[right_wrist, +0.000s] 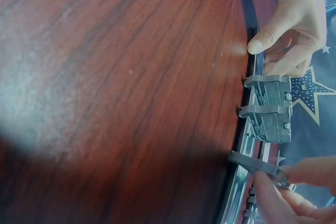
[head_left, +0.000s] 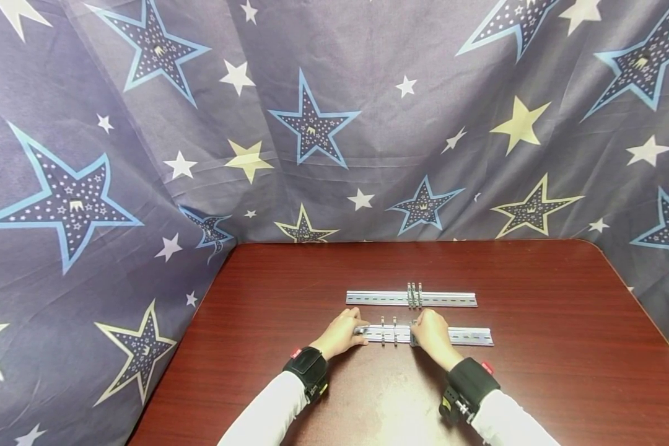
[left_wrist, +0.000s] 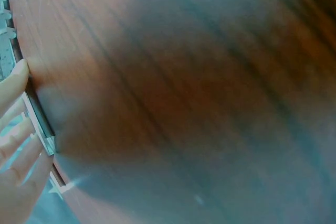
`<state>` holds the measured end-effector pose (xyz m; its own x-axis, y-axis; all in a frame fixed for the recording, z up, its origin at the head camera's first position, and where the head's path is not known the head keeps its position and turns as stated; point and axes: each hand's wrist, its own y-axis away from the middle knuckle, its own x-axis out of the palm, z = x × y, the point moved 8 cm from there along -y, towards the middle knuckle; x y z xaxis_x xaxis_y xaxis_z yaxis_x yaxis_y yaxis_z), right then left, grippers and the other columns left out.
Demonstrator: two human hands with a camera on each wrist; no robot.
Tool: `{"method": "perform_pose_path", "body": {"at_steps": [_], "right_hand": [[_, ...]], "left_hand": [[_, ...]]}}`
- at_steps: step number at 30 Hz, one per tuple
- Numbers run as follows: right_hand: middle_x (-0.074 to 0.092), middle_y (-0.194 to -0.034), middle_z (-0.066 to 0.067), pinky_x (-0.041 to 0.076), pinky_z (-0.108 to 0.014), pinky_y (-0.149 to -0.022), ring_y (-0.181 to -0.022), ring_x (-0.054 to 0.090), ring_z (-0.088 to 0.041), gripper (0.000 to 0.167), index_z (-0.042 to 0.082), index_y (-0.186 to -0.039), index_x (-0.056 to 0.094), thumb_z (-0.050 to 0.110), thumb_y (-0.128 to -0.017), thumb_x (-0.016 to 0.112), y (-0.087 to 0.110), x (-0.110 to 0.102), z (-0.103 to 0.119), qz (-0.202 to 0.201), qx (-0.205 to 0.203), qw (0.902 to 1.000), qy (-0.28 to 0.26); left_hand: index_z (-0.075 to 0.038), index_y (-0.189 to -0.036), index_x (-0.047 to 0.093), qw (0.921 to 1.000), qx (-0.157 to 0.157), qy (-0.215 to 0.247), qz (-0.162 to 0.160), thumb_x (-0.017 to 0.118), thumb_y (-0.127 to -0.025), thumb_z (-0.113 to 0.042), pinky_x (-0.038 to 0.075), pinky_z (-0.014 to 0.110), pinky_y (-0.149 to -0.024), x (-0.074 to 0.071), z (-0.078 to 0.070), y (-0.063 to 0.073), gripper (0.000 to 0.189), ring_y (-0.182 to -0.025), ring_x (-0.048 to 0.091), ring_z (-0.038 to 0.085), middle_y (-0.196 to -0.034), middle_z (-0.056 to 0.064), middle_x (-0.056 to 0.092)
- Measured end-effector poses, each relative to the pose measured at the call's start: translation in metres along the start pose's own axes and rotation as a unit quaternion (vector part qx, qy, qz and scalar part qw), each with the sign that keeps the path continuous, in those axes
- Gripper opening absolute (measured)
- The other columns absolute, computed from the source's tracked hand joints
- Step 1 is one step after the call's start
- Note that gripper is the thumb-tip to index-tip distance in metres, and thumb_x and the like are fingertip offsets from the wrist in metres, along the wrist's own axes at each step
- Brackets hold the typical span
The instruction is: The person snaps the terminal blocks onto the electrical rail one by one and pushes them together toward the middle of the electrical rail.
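Observation:
A slotted metal DIN rail (head_left: 471,337) lies across the near part of the table. My left hand (head_left: 342,332) grips its left end, thumb on the near edge and fingers on the far side. Two grey terminal blocks (right_wrist: 270,92) stand upright on this rail, right of the left hand. Between thumb and fingers, my right hand (head_left: 431,334) pinches another grey terminal block (right_wrist: 257,164) over the rail's middle. In the right wrist view this block is tilted, one end right at the rail's near edge. The left wrist view catches the left hand (left_wrist: 21,156) only at its edge.
Behind lies a second DIN rail (head_left: 376,298), parallel to the first, with several terminal blocks (head_left: 414,295) grouped right of its middle. Both rails rest on a reddish-brown wooden table (head_left: 290,266). A star-patterned cloth (head_left: 334,179) hangs along the table's back and left side.

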<state>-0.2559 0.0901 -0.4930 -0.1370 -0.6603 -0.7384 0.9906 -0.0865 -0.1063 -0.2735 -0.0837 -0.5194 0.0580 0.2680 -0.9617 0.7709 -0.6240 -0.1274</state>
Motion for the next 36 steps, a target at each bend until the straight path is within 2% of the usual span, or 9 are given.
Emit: {"method": "perform_pose_path", "body": {"at_steps": [4,7,12,16,22,27,31,34,36], "right_hand": [[0.036,-0.044,0.003,0.037,-0.033,-0.049,-0.047,0.041,-0.017,0.027,0.013,-0.046,0.036,-0.002,-0.063,0.053,-0.001,0.002,0.000,-0.003,0.009,1.0000,0.002],[0.036,-0.044,0.002,0.039,-0.036,-0.049,-0.047,0.041,-0.018,0.030,0.013,-0.046,0.034,-0.003,-0.063,0.052,-0.001,0.002,0.001,-0.008,0.012,0.9999,0.004],[0.052,-0.051,-0.010,0.044,-0.043,-0.054,-0.053,0.054,-0.029,0.024,0.009,-0.047,0.040,-0.004,-0.064,0.052,-0.001,0.000,0.005,-0.021,0.005,0.9997,0.014],[0.058,-0.060,-0.018,0.045,-0.045,-0.056,-0.059,0.057,-0.036,0.017,0.004,-0.051,0.047,-0.004,-0.065,0.052,-0.001,-0.002,0.009,-0.030,-0.004,0.9993,0.023],[0.060,-0.063,-0.020,0.045,-0.044,-0.056,-0.060,0.057,-0.036,0.009,-0.001,-0.056,0.052,-0.006,-0.064,0.053,-0.003,0.000,0.014,-0.036,-0.020,0.9983,0.040],[0.060,-0.064,-0.018,0.045,-0.044,-0.059,-0.063,0.058,-0.036,0.008,-0.001,-0.058,0.053,-0.006,-0.064,0.055,-0.007,0.003,0.015,-0.023,-0.020,0.9979,0.056],[0.060,-0.063,-0.017,0.046,-0.043,-0.060,-0.063,0.059,-0.036,0.011,0.001,-0.056,0.052,-0.007,-0.064,0.053,-0.010,0.003,0.016,-0.011,-0.014,0.9977,0.066],[0.060,-0.064,-0.018,0.047,-0.043,-0.059,-0.063,0.058,-0.036,0.011,0.000,-0.057,0.052,-0.007,-0.065,0.051,-0.013,0.003,0.017,-0.005,-0.012,0.9969,0.078],[0.060,-0.065,-0.019,0.047,-0.043,-0.059,-0.064,0.058,-0.036,0.010,-0.002,-0.059,0.053,-0.008,-0.066,0.049,-0.014,0.004,0.018,-0.002,-0.011,0.9962,0.086]], "left_hand": [[-0.014,-0.099,0.069,1.0000,-0.005,0.002,0.005,0.073,-0.068,-0.030,0.032,0.019,-0.059,0.001,0.001,0.000,0.035,-0.072,0.039,0.009,-0.078,-0.003,0.044],[-0.014,-0.099,0.069,1.0000,-0.004,0.004,0.006,0.073,-0.068,-0.029,0.032,0.019,-0.059,0.001,0.001,-0.001,0.035,-0.071,0.039,0.008,-0.078,-0.003,0.044],[-0.012,-0.100,0.069,0.9999,0.004,0.004,0.011,0.073,-0.068,-0.029,0.033,0.020,-0.060,0.000,-0.001,-0.002,0.037,-0.071,0.039,0.010,-0.078,0.000,0.045],[-0.011,-0.100,0.068,0.9998,0.011,-0.002,0.015,0.073,-0.067,-0.029,0.033,0.021,-0.060,0.000,-0.002,-0.003,0.038,-0.071,0.039,0.011,-0.079,-0.001,0.045],[-0.010,-0.101,0.068,0.9996,0.015,-0.007,0.021,0.073,-0.067,-0.029,0.033,0.021,-0.061,-0.001,-0.004,-0.004,0.039,-0.070,0.039,0.011,-0.078,-0.003,0.043],[-0.010,-0.103,0.067,0.9994,0.016,-0.008,0.030,0.073,-0.068,-0.028,0.033,0.021,-0.061,0.002,-0.003,-0.004,0.040,-0.071,0.039,0.010,-0.079,-0.004,0.044],[-0.009,-0.102,0.068,0.9994,0.026,0.001,0.022,0.073,-0.067,-0.027,0.035,0.022,-0.061,0.001,-0.003,-0.004,0.039,-0.071,0.040,0.012,-0.079,-0.002,0.044],[-0.008,-0.101,0.068,0.9988,0.043,0.021,0.010,0.073,-0.068,-0.027,0.035,0.023,-0.060,-0.002,-0.003,-0.004,0.039,-0.070,0.041,0.012,-0.078,-0.002,0.044],[-0.011,-0.103,0.067,0.9976,0.063,0.030,0.000,0.071,-0.070,-0.033,0.034,0.023,-0.060,0.003,0.001,-0.005,0.040,-0.070,0.040,0.011,-0.078,-0.004,0.043]]}}
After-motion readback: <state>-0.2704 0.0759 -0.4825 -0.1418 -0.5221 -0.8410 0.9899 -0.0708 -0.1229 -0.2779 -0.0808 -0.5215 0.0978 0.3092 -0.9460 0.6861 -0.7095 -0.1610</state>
